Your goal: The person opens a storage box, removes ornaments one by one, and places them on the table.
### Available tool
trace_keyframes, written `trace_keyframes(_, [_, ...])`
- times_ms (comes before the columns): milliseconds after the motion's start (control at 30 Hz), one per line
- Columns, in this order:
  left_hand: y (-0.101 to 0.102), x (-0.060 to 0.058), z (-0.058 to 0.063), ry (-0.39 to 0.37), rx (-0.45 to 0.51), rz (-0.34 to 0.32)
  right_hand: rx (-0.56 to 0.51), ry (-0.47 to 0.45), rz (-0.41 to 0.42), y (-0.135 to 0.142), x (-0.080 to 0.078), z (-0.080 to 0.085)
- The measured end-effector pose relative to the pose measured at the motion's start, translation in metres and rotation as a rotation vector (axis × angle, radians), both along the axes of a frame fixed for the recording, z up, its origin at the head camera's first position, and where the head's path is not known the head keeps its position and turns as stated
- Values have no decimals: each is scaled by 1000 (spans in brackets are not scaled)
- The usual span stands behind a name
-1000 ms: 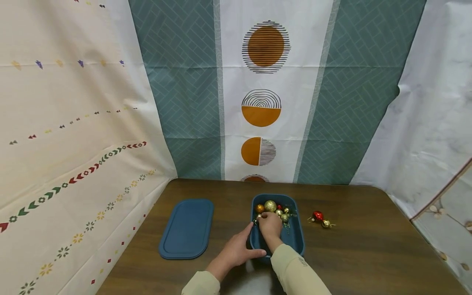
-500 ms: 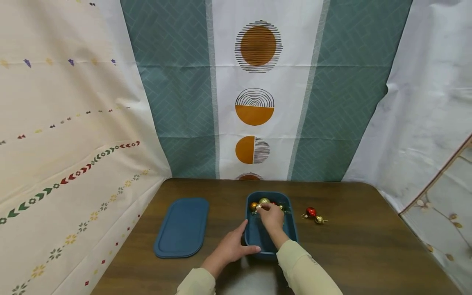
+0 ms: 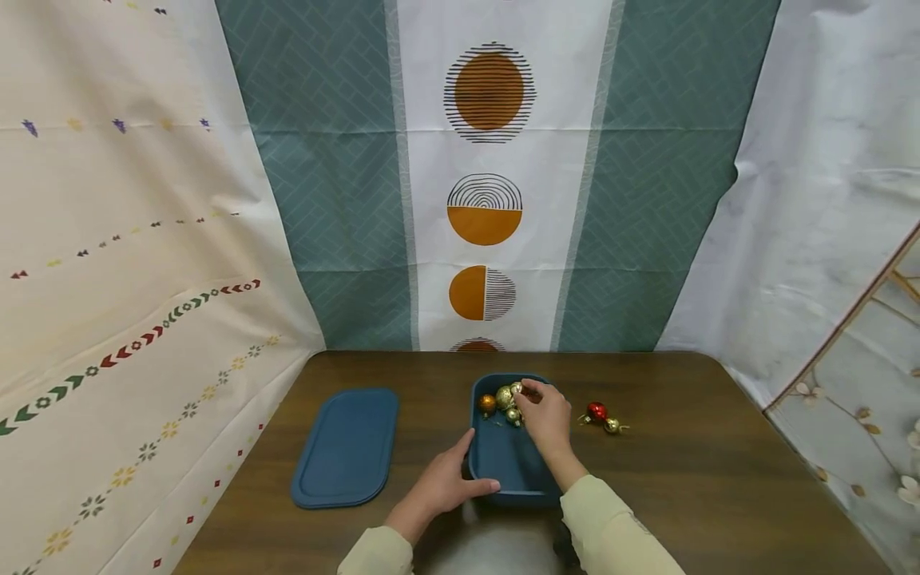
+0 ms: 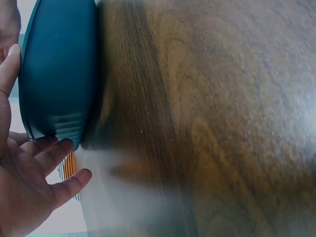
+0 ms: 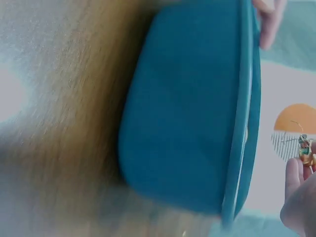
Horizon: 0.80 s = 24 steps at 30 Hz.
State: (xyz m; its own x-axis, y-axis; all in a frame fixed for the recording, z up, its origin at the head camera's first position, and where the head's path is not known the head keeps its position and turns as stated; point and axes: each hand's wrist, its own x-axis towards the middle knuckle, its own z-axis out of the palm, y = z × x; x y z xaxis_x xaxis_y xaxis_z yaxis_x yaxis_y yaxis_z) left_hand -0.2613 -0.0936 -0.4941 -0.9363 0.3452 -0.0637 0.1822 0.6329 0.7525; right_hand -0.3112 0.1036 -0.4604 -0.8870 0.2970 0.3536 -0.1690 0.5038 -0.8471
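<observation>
A blue box (image 3: 512, 459) stands on the table with several small Christmas baubles at its far end, among them an orange one (image 3: 487, 404) and gold ones (image 3: 504, 397). My left hand (image 3: 442, 483) spreads around the box's near left corner, its fingers fairly straight against the side and its thumb at the near rim. Above the far right of the box, my right hand (image 3: 546, 415) pinches a small gold ornament (image 5: 306, 157) with a thin hanging loop, seen in the right wrist view. Its fingers partly hide that ornament in the head view.
A flat blue lid (image 3: 346, 447) lies on the table left of the box. To the right of it, a red bauble (image 3: 596, 411) and a small gold bauble (image 3: 612, 426) lie side by side on the wood. Patterned cloths hang behind and at both sides.
My right hand has come up from inside the box and moved toward its right side with the gold ornament between its fingers. The left hand stays at the box; the head view has shifted slightly.
</observation>
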Motion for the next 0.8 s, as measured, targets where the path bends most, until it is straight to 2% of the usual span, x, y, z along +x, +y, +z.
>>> trace_keyframes(200, [-1, 2, 0, 0, 14, 0, -113, -12, -113, 31, 9, 5])
trace_keyframes(433, [-3, 2, 1, -17, 11, 0, -152, 1, -226, 63, 18, 5])
trace_keyframes(600, [-3, 2, 2, -16, 26, 1, -175, -4, -323, 84, 25, -3])
trace_keyframes(800, [0, 2, -1, -7, 28, -8, -242, -35, -434, 104, 33, -21])
